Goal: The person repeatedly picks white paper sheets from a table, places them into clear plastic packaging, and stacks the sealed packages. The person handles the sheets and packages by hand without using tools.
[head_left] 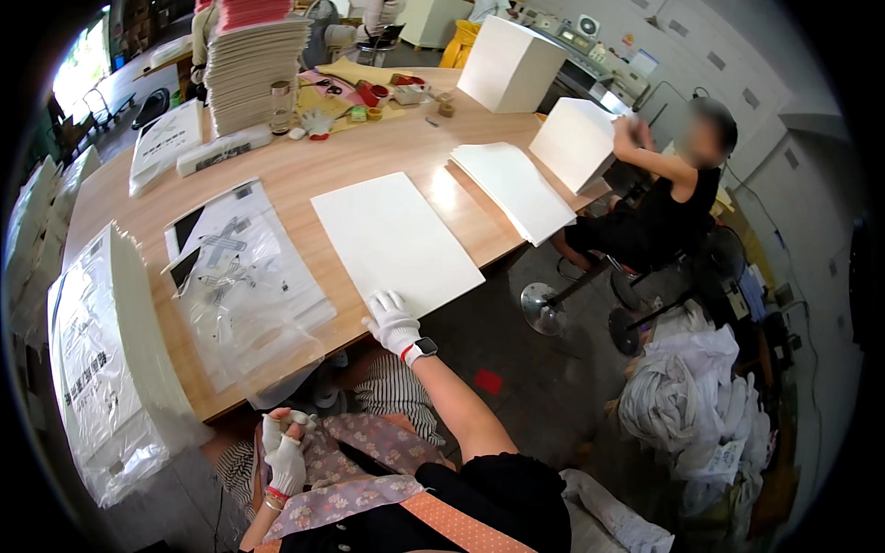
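My right hand [394,323], in a white glove with a watch at the wrist, lies flat with fingers stretched on the near corner of a white sheet [396,240]. I cannot tell whether it is one sheet or a thin stack. My left hand [284,450], in a white glove with bare fingertips, is held low over my flowered apron [369,442], off the table. Its fingers are curled together; whatever they hold, if anything, is hidden. Left of the white sheet lie clear printed plastic bags [249,286], overlapping each other.
A plastic-wrapped stack [111,359] stands at the table's left edge. A fanned pile of white sheets [512,189] lies right. Tall white stacks [507,69] stand behind it, beside a seated person [668,184]. Scissors, tape and a jar [280,106] sit far back. White cloth bundles [687,396] fill the floor right.
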`<state>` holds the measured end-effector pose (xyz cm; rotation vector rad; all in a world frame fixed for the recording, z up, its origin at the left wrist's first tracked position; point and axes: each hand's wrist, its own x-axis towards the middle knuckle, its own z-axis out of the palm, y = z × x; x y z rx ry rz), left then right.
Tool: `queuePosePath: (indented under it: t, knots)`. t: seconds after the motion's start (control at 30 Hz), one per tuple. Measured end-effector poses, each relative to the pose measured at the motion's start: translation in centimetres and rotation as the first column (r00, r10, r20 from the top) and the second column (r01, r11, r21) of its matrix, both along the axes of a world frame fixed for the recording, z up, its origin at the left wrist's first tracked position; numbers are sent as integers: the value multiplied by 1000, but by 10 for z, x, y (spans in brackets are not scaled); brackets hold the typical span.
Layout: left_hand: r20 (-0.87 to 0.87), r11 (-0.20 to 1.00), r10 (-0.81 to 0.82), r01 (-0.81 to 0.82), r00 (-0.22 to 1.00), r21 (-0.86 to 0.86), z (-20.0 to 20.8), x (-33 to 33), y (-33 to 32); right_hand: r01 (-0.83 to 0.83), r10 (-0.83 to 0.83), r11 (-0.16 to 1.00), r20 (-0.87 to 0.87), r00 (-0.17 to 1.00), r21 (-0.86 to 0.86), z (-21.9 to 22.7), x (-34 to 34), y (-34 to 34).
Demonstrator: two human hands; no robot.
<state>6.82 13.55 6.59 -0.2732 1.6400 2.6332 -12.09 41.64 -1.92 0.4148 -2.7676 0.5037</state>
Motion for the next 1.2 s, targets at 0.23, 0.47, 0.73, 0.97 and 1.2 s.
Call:
queuePosePath:
  t: [0.23,0.47,0.73,0.97,1.2]
  knots:
    - [3,953,-287,286,958,-94,1,-14,27,-158,186,978,-228,956,136,-11,11,35]
    - [174,894,-388,323,905,312,-31,-81,78,75,-36,979,200,979,-189,54,16,-12]
    - [118,805,-591,571,798,162,-37,-121,62,51,165,870,388,907,-490,36,61,70]
    - [30,491,-407,246,913,-836,2,-90,59,283,181,568,453,873,-773,-3,112,28]
    - [-58,37,-745,-46,665,-998,10,-42,83,542,-85,304,544,835,-784,-4,121,-65]
